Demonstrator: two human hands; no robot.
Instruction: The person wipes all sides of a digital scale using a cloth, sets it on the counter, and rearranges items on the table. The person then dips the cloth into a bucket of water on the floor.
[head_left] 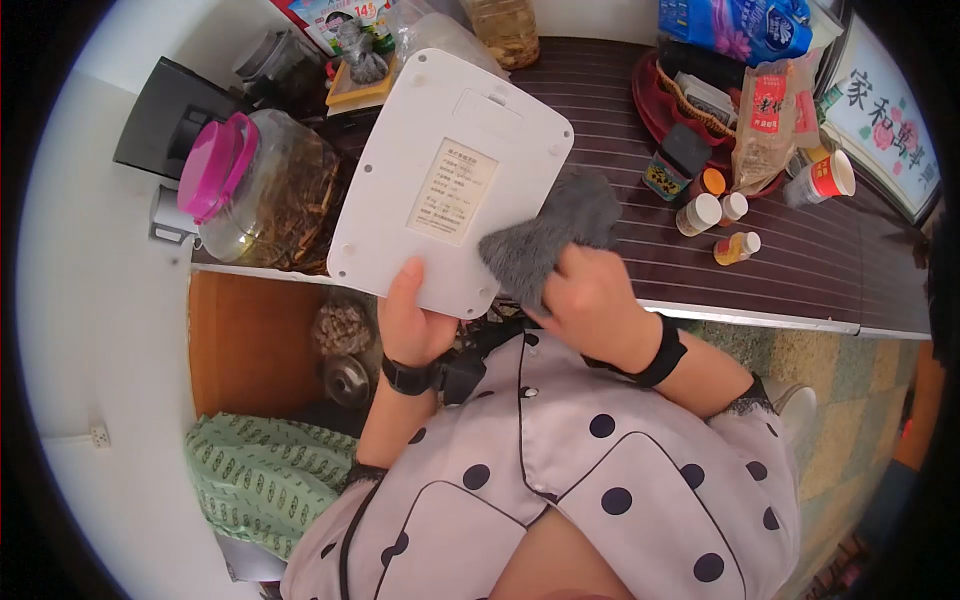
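My left hand grips the lower edge of a white kitchen scale, its thumb lying on the underside. That underside faces me, tilted, with a printed label, a small battery cover and screws at the corners. Bunched in my right hand is a fluffy grey cloth, closed between the fingers. The cloth lies against the right edge of the scale and covers part of it. Behind the scale, the fingers of my left hand are hidden.
A big jar with a pink lid stands left on the dark striped table. To the right are several small bottles, a dark-lidded container, a paper cup and a red tray. Green patterned fabric hangs below left.
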